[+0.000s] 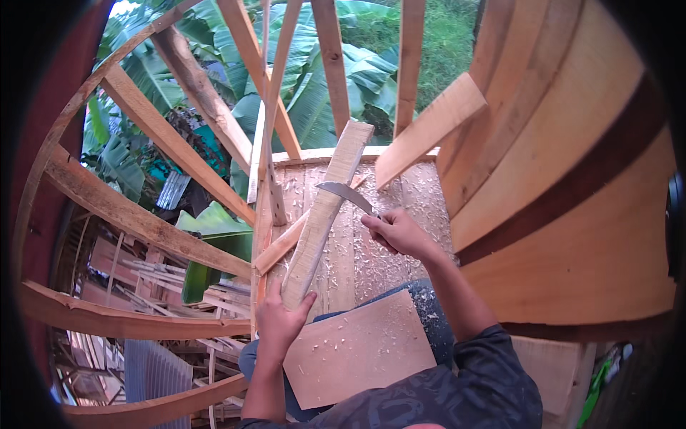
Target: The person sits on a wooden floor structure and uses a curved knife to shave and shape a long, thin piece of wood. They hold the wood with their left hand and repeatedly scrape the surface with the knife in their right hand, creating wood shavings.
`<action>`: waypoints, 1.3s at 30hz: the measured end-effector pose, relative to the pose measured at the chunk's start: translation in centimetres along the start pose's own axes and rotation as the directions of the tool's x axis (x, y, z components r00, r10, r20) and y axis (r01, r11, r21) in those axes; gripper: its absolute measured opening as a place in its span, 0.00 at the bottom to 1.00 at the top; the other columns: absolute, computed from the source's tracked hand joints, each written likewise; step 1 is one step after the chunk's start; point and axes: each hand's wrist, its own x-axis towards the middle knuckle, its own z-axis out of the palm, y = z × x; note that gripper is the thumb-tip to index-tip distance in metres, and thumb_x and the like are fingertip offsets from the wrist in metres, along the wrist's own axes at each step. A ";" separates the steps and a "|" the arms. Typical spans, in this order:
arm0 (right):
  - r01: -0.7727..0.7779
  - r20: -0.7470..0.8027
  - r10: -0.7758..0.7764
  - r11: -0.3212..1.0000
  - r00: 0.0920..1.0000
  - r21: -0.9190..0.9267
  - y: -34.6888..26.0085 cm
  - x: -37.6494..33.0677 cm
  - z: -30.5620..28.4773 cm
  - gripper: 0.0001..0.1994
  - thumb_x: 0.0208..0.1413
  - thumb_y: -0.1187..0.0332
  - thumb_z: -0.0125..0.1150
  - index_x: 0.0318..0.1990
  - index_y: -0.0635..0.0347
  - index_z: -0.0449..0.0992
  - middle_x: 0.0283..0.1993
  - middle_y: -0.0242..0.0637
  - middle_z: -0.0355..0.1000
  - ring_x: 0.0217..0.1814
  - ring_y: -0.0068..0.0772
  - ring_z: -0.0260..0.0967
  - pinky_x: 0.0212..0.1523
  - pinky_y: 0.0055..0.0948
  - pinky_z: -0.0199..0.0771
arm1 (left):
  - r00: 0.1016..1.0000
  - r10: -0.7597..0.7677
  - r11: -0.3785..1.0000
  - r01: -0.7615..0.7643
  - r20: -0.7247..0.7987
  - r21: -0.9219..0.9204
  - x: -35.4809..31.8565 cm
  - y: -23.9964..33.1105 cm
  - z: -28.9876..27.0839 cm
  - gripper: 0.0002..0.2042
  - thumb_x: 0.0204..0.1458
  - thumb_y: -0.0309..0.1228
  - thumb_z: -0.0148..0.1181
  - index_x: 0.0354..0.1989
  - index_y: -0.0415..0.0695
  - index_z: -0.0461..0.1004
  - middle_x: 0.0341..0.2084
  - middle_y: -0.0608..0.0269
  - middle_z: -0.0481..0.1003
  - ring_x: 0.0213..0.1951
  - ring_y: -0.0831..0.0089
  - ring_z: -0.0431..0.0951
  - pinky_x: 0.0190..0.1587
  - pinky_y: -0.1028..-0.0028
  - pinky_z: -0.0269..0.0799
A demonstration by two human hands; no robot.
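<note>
Held a long, pale, rough-faced wooden plank [329, 207] by its lower end in the left hand [279, 318], with thumb at the right edge and fingers curled at the left; could not tell how far they reached underneath. Clenched a tool with a curved, grey metal blade [350, 195] in the right hand [401, 232], with fingers folded into a tight fist around its mostly hidden handle. Placed the blade across the plank's upper half, with tip just past the left edge; could not tell how firmly it pressed. Slanted the plank upward and away from the lap, above a narrow wooden strip [282, 244] and a board floor [343, 275] strewn with pale shavings [421, 187]. Bore a flat, tan, rectangular board [364, 347] on the lap, over blue trousers [439, 311]. Faced upright brown wooden slats [330, 64] and broad green leaves [304, 100].
</note>
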 end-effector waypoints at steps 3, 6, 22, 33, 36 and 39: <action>0.017 0.218 -0.093 0.944 0.971 0.329 0.7 -6.0 -0.1 0.12 0.60 0.61 0.54 0.29 0.59 0.68 0.12 0.23 0.58 0.11 0.14 0.57 0.10 0.18 0.56 | 0.992 0.092 0.995 -0.088 0.081 -0.051 -1.5 0.2 -1.2 0.23 0.39 0.42 0.69 0.38 0.38 0.71 0.28 0.46 0.77 0.33 0.51 0.78 0.36 0.62 0.72; 0.093 0.221 -0.178 0.933 0.959 0.347 -0.2 -10.5 0.9 0.09 0.61 0.64 0.52 0.33 0.60 0.67 0.12 0.22 0.57 0.09 0.14 0.56 0.08 0.19 0.55 | 0.985 0.113 0.992 -0.105 0.128 -0.068 -4.5 0.0 -3.1 0.23 0.39 0.42 0.68 0.38 0.38 0.71 0.28 0.46 0.77 0.33 0.50 0.78 0.36 0.61 0.72; 0.044 0.441 -0.250 0.904 0.862 0.426 1.6 -19.7 5.6 0.05 0.58 0.72 0.55 0.38 0.62 0.68 0.14 0.22 0.56 0.09 0.11 0.50 0.07 0.17 0.48 | 0.996 0.084 0.988 -0.079 0.029 -0.136 -16.2 -0.2 -8.5 0.19 0.36 0.37 0.66 0.33 0.37 0.72 0.22 0.46 0.73 0.28 0.54 0.77 0.32 0.66 0.70; 0.158 0.236 -0.307 0.856 0.922 0.493 4.6 -19.3 5.1 0.07 0.60 0.73 0.48 0.41 0.67 0.69 0.13 0.25 0.58 0.08 0.12 0.52 0.08 0.17 0.49 | 1.000 -0.016 0.998 0.015 0.014 0.060 -20.5 2.8 -9.6 0.15 0.35 0.33 0.65 0.28 0.38 0.69 0.17 0.50 0.71 0.24 0.57 0.76 0.29 0.69 0.69; 0.107 0.416 -0.337 0.868 0.845 0.485 5.1 -20.4 6.4 0.07 0.61 0.72 0.47 0.42 0.66 0.69 0.14 0.24 0.56 0.08 0.13 0.50 0.08 0.16 0.47 | 0.999 -0.047 0.995 0.047 -0.008 0.088 -20.5 2.7 -9.5 0.15 0.34 0.33 0.65 0.28 0.38 0.70 0.17 0.49 0.72 0.25 0.55 0.77 0.29 0.67 0.70; 0.110 0.202 -0.263 0.823 0.943 0.558 6.1 -19.6 5.5 0.08 0.61 0.72 0.49 0.43 0.67 0.69 0.14 0.24 0.56 0.08 0.12 0.50 0.08 0.16 0.47 | 0.998 -0.064 0.996 0.064 -0.011 0.067 -20.7 3.4 -9.1 0.16 0.34 0.35 0.64 0.28 0.39 0.71 0.19 0.47 0.73 0.27 0.52 0.77 0.31 0.64 0.71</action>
